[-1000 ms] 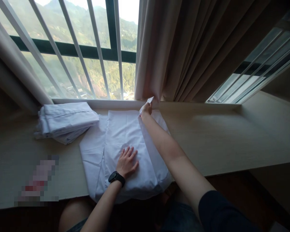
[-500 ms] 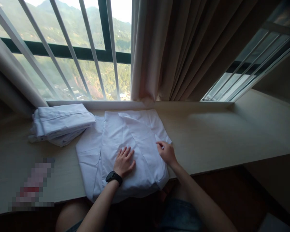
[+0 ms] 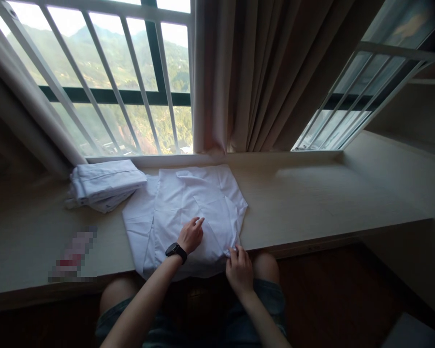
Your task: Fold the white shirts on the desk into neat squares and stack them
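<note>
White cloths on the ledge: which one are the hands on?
The spread-out cloth in the middle: the left hand presses on it and the right hand pinches its near corner. The folded stack lies untouched to its left.

barred window (image 3: 105,92) | beige curtain (image 3: 261,72) | pale wood ledge (image 3: 329,203)

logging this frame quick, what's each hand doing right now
left hand: open, pressing on the white cloth
right hand: closed, pinching the cloth's near right corner

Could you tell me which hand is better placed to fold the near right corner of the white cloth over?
Probably the right hand: it already pinches the cloth at that corner, while the left hand rests on its middle.
</note>
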`<state>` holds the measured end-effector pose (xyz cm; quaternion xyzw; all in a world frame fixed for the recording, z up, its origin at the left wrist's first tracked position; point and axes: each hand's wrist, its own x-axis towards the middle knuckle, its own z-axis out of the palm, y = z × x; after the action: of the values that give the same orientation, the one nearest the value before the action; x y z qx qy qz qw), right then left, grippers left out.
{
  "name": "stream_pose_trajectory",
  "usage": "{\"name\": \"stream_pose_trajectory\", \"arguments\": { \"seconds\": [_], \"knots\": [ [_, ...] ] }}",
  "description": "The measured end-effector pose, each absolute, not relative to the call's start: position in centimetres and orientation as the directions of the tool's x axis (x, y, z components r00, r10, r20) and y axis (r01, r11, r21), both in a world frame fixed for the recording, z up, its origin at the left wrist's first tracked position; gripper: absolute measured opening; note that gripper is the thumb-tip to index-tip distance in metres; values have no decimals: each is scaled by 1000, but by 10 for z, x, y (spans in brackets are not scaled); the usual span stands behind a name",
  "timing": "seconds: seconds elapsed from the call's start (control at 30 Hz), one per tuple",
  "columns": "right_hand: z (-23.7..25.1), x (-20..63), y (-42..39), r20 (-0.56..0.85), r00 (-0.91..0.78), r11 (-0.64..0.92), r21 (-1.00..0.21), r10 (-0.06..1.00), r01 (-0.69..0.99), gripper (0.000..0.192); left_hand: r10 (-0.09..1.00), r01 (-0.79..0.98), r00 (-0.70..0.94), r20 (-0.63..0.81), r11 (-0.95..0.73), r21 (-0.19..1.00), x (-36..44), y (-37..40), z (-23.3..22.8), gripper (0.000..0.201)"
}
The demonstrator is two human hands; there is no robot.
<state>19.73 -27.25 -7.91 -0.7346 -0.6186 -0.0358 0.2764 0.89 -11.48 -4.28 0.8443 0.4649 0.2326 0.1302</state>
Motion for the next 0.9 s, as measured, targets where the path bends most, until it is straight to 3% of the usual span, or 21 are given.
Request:
{"name": "stream_pose_trajectory", "arguments": {
  "seconds": [0.13,0.2,0.3,0.47,0.57,0.7,0.8,0.9],
  "knots": [
    [-73,201,-274,444,198,17,-436,874,900,37,944,492,315,97,-250,834,33,-125,-45,51],
    [-69,198,-276,468,183,68,-469,865,880,39,956,385,292,-35,-84,919,39,-123,-46,50],
    [-62,190,-276,441,90,155,-488,893,859,40,952,323,287,-111,13,946,40,-117,-47,44],
    [-47,191,-267,274,-114,257,-570,955,780,31,963,287,229,-141,71,955,31,-115,-53,43],
    [-45,213,-248,260,-9,184,-660,966,729,32,968,272,209,-141,81,959,26,-117,-57,42],
    [-52,260,-202,252,269,-33,-670,930,742,34,972,255,184,-143,94,962,23,-120,-59,38],
    [-58,286,-167,253,350,-132,-610,902,781,43,966,239,189,-178,131,962,23,-121,-56,29],
    [-63,291,-147,288,289,-124,-479,913,869,48,943,198,227,-244,201,960,26,-116,-49,30]
  ]
}}
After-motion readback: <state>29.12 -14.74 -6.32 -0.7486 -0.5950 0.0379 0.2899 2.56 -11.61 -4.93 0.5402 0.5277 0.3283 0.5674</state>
